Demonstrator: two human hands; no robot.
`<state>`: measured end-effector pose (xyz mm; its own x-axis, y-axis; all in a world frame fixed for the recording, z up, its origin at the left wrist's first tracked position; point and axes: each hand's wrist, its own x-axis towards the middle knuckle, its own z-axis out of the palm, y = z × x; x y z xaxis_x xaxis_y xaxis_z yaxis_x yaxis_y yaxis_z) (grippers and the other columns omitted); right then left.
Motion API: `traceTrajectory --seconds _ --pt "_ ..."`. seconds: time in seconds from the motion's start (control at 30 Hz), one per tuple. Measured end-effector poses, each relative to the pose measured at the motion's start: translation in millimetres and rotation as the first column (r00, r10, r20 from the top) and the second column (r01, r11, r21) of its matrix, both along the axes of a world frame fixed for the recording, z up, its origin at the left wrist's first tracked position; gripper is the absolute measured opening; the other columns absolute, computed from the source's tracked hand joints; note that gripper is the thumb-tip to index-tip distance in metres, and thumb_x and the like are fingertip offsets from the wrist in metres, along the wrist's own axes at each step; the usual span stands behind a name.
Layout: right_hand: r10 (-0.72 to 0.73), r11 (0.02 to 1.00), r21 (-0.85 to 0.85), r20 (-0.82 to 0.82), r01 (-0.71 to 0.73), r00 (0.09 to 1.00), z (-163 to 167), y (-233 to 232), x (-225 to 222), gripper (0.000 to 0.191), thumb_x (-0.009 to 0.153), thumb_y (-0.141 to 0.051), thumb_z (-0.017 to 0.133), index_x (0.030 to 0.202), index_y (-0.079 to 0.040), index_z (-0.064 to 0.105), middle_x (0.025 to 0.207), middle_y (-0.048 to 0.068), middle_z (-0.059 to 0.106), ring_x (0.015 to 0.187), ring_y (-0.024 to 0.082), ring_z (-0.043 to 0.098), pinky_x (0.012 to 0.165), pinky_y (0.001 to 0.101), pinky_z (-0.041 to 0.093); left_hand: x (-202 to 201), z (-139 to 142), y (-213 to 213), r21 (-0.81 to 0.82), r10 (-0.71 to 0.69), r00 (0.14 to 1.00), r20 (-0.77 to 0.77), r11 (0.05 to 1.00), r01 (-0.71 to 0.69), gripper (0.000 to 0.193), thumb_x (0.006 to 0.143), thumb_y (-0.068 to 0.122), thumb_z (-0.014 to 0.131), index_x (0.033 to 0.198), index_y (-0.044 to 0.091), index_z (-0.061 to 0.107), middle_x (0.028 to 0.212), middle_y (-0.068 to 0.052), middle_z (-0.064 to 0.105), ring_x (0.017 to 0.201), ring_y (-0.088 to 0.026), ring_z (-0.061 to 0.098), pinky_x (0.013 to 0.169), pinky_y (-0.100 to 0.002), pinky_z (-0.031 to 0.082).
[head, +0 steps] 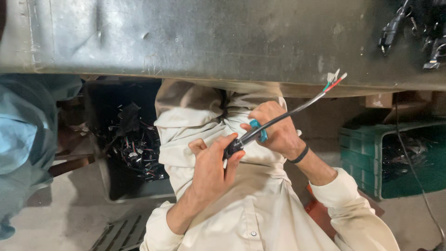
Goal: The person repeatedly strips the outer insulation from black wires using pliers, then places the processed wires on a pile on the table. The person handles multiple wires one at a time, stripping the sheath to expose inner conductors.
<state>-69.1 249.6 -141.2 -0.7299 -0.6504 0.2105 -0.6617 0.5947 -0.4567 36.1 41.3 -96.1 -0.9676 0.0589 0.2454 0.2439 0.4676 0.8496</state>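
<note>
From the head camera, the left hand (211,169) grips the black plug (233,147) at the near end of a grey cable (288,113), fingers curled shut around it with the thumb pressed along the plug's side. The right hand (275,128) lies just past the plug, its grip pinched on a small teal tool (259,130) that sits against the cable right beside the plug. A black band (301,155) circles the right wrist. The cable runs up and away from the plug on a slant, and its far end splits into bare red, green and white wires (335,81) that fan out over the edge of the grey metal tabletop (195,37). Both hands hover over the person's cream-coloured shirt (253,204), below that tabletop edge. Left of the plug, under the tabletop, a dark bin (104,179) holds a tangle of black cables. Right of the plug stands a green crate (360,153) on the floor. More black plugs (395,25) lie on the tabletop's far right corner. A blue sleeve (23,139) of another person shows far left of the plug.
</note>
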Motion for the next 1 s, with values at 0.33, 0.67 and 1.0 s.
traceTrajectory --seconds 0.33,0.67,1.0 --pt "0.031 0.994 -0.11 0.097 -0.02 0.995 38.2 -14.6 19.0 0.022 0.088 -0.019 0.069 0.101 -0.003 0.06 0.083 0.015 0.067 0.076 0.036 0.065 0.065 0.0461 0.05 -7.8 -26.1 -3.5 -0.063 0.174 0.983 -0.056 0.982 -0.177 0.034 0.097 0.017 0.071 0.125 0.005 0.057 0.093 -0.005 0.07 0.076 -0.022 0.062 0.084 -0.041 0.027" --pt "-0.164 0.985 -0.022 0.159 0.17 0.974 75.4 5.3 21.3 0.031 0.092 -0.021 0.068 0.118 -0.004 0.063 0.105 0.017 0.072 0.087 0.037 0.07 0.071 0.0405 0.056 -40.9 -8.1 10.3 -0.008 0.24 0.965 -0.107 0.97 -0.242 0.032 0.098 0.02 0.072 0.122 0.003 0.06 0.092 -0.005 0.069 0.075 -0.02 0.061 0.091 -0.037 0.031" --pt "-0.566 0.757 0.007 -0.494 0.654 0.66 56.1 59.0 -103.9 0.078 0.109 -0.047 0.073 0.16 -0.001 0.035 0.161 0.023 0.03 0.15 0.046 0.023 0.121 0.0682 0.012 -314.5 43.0 104.9 -0.363 -0.086 0.839 -0.537 0.922 -0.138 0.024 0.093 0.013 0.067 0.117 0.013 0.063 0.115 -0.01 0.067 0.108 -0.032 0.067 0.089 -0.047 0.055"
